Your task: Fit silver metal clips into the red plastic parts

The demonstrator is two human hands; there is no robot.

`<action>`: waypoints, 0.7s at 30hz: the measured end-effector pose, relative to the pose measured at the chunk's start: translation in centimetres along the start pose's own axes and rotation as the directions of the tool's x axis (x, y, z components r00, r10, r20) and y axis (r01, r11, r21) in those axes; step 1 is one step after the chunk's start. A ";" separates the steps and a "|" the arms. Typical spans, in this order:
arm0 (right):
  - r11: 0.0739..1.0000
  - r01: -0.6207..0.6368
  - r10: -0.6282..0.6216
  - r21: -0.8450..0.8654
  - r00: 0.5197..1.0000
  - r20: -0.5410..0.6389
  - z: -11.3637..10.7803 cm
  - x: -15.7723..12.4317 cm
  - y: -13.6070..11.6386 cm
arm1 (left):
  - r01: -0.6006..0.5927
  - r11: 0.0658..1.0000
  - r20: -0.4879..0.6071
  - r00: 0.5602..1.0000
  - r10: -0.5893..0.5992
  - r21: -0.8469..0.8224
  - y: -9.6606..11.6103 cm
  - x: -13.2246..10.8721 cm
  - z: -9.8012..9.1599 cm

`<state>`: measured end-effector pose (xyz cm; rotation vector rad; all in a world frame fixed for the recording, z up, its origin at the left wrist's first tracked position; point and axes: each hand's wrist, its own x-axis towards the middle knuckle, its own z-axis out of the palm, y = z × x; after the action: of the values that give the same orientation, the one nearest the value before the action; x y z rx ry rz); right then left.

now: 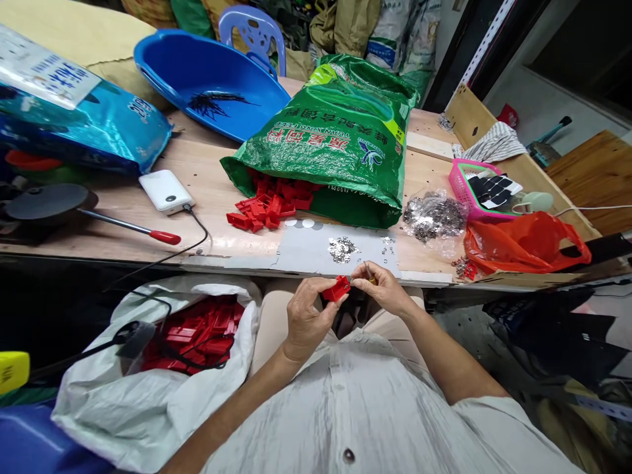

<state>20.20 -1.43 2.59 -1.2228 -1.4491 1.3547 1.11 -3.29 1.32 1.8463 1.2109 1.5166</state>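
My left hand (309, 313) pinches a small red plastic part (336, 289), box-like with an open side, just off the table's front edge. Close against its right side, the fingers of my right hand (382, 288) are closed on a small tool with a yellow-brown handle (372, 280). The tool's tip is too small to make out. Directly ahead, a pile of tiny shiny metal pieces (342, 249) lies on a grey sheet (301, 247). More red plastic parts (269, 205) spill from the mouth of a green feed bag (336, 138).
A white sack (123, 411) of red parts stands at my left. On the table are a white power bank (166, 191) with a cable, a red-tipped lever (162, 236), a blue basin (217, 72), a clear bag of metal pieces (434, 216), a pink basket (459, 174) and a red bag (523, 243).
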 end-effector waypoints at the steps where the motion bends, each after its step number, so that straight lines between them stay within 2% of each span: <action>1: 1.000 -0.008 0.008 0.012 1.000 0.014 0.1 0.0 -0.1 | -0.045 0.999 0.012 0.999 0.045 0.026 0.0 0.0 0.0; 5: 0.999 -0.031 0.030 0.012 0.996 0.086 0.4 0.2 -0.2 | -0.149 0.986 0.058 0.988 0.145 0.077 0.0 -0.2 0.3; 10: 0.999 -0.029 0.032 -0.028 0.990 0.137 0.7 0.3 0.8 | -0.169 0.980 0.072 0.984 0.162 0.101 0.0 -0.7 1.1; 14: 0.998 -0.057 0.057 -0.004 0.991 0.120 0.8 0.0 1.4 | -0.159 0.983 0.098 0.984 0.150 0.091 -0.4 -1.2 1.4; 16: 0.995 -0.096 0.092 0.028 0.988 0.125 0.6 -0.2 1.5 | -0.150 0.986 0.110 0.984 0.142 0.076 -0.5 -1.4 1.4; 21: 0.951 -0.232 0.173 0.205 0.947 0.272 0.1 -0.9 1.5 | -0.123 0.992 0.133 0.984 0.118 0.030 -0.6 -1.9 1.3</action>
<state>20.45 -2.35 1.14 -1.0991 -1.3079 1.8233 2.09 -4.33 -0.55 2.0429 1.0919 1.4181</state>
